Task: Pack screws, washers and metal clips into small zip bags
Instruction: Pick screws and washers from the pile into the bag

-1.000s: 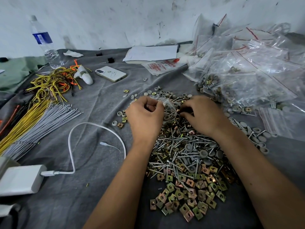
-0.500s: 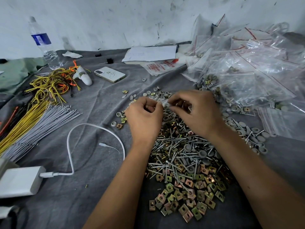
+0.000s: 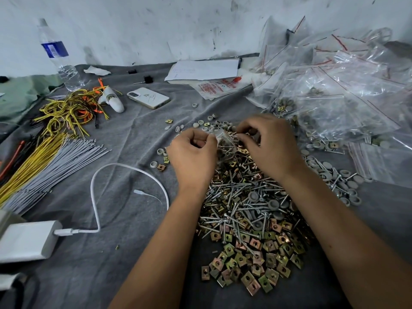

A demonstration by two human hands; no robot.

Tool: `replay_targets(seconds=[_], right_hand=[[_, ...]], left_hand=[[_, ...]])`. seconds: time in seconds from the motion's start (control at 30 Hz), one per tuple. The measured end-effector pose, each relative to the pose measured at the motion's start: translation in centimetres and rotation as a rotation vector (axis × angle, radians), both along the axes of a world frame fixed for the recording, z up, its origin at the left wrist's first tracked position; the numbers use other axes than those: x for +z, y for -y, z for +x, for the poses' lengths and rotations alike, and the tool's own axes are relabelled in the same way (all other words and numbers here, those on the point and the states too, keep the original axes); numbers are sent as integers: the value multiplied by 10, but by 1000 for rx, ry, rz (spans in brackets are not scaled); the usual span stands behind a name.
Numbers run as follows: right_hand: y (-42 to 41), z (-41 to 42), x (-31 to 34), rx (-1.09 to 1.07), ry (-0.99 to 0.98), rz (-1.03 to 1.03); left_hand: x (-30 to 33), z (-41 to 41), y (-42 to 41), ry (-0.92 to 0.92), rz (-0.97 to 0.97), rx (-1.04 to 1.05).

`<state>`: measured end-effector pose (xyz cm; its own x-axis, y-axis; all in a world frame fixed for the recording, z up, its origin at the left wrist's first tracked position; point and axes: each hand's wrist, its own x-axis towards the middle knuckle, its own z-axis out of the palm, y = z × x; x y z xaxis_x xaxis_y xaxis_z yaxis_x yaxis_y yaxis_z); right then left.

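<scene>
Both hands grasp one small zip bag [image 3: 225,144]: the left hand [image 3: 191,156] pinches its left upper edge, the right hand [image 3: 270,146] works at its mouth with thumb and fingers closed there. Screws show inside the bag. Whether the right fingers also carry a part cannot be told.

Nearest the person, by the near edge of the grey cloth [image 3: 93,270], lie the metal clips [image 3: 249,266]. Beyond them sits the heap of screws [image 3: 236,208] mixed with grey washers [image 3: 273,205], directly under the hands. Further right, a mound of filled bags [image 3: 334,103] occupies the far right corner. A phone [image 3: 148,98] lies toward the far edge.

Judgement: filling or closing of this bag is in hand. Next move calls for pressing the seal shut along the mouth, then setting it on the mound.
</scene>
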<state>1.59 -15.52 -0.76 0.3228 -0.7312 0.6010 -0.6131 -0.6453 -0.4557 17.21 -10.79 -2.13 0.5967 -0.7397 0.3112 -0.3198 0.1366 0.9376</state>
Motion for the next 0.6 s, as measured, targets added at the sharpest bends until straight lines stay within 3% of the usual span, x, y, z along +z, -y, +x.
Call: replay_targets(seconds=[0.2,0.6], right_hand=[[7,-1,-6,44,-428,178],[8,-5,-6,-12,-265,244]], left_hand=[[-1,7,3,-192,7,105],[-2,7,3,-208,-6,114]])
